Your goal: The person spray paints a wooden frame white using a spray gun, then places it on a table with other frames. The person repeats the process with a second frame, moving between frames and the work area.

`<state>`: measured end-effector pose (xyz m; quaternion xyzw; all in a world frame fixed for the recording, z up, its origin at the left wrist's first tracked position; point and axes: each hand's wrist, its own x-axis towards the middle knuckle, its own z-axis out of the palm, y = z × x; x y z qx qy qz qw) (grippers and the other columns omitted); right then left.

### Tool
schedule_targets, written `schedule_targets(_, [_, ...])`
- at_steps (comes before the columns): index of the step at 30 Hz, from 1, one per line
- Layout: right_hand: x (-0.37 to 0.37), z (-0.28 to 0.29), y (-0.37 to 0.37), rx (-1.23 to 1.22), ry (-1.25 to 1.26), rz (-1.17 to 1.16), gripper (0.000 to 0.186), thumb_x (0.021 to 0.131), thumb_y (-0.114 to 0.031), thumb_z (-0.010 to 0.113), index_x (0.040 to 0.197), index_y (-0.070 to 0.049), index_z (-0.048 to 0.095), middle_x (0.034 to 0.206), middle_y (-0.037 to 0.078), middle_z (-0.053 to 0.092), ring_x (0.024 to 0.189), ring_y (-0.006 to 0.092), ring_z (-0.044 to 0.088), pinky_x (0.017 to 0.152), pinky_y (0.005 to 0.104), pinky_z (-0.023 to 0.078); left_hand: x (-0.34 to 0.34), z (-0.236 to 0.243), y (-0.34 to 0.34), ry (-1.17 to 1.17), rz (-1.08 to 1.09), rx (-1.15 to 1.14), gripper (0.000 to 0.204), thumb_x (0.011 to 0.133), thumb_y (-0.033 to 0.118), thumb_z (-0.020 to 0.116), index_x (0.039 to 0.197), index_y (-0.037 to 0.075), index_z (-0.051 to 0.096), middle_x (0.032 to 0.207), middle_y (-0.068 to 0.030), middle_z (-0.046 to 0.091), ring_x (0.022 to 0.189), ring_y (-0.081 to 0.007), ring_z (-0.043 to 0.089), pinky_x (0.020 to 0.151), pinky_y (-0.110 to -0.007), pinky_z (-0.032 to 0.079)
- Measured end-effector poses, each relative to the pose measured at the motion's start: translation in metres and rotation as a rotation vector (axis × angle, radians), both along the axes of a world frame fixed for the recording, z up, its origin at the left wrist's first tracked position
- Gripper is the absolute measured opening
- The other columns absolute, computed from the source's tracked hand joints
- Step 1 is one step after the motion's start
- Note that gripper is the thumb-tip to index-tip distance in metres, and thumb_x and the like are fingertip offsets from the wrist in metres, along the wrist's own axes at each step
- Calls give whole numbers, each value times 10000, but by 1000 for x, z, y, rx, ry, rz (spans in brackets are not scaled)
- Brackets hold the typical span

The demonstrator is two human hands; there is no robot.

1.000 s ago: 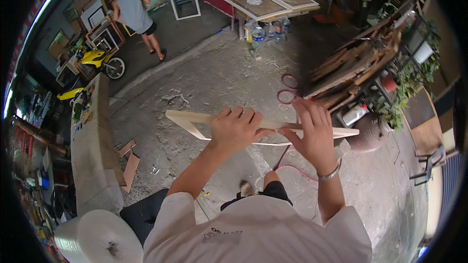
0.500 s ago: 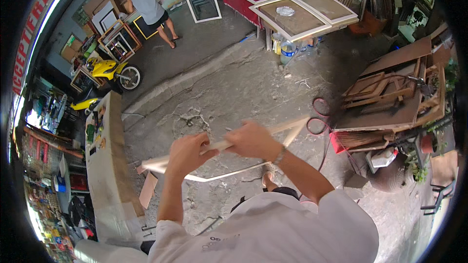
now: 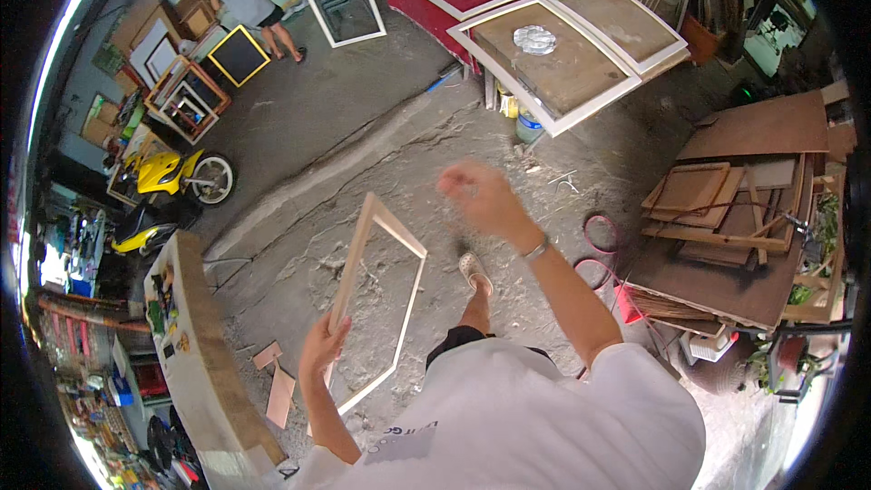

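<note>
An unpainted, pale wooden frame (image 3: pixel 351 259) stands tilted in front of me, its far corner raised toward the middle of the view. My left hand (image 3: pixel 324 345) is wrapped round its long left bar, close to the lower end. To the right of the frame and apart from it, my right hand (image 3: pixel 483 204) is in the air over the concrete floor. Motion smears its fingers, so I cannot make out whether anything is in them.
White frames (image 3: pixel 544 113) lie on a table at the far right. Boards and wood scraps (image 3: pixel 708 204) are piled at right, near a pink hose (image 3: pixel 594 268). A workbench (image 3: pixel 213 372) with tools runs along my left. A yellow motorcycle (image 3: pixel 163 172) and a person (image 3: pixel 245 0) are farther back.
My right hand has let go of the frame and moved up and right. The frame has swung from lying crosswise to pointing away from me, with my left hand lower on it.
</note>
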<state>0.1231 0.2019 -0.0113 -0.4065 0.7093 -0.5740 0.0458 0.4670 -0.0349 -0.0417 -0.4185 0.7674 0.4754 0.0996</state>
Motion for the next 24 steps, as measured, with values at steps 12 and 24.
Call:
schedule_targets(12, [-351,-137,14,-56,-757,-744,381,981,-382,592,1095,-18,604,942,81,689,759,139,652,632,267,514,-248,-55,-143,53,302,245,527,993,611,455,809,121,515,592,38,425,481,-80,400,434,-261,314])
schedule_targets(24, [-642,-317,-43,539,-620,-1724,618,756,-439,819,1020,75,598,1000,185,675,895,318,667,807,443,558,-474,-9,-215,64,281,112,549,1041,554,359,981,66,604,609,18,472,484,-85,440,451,-264,367])
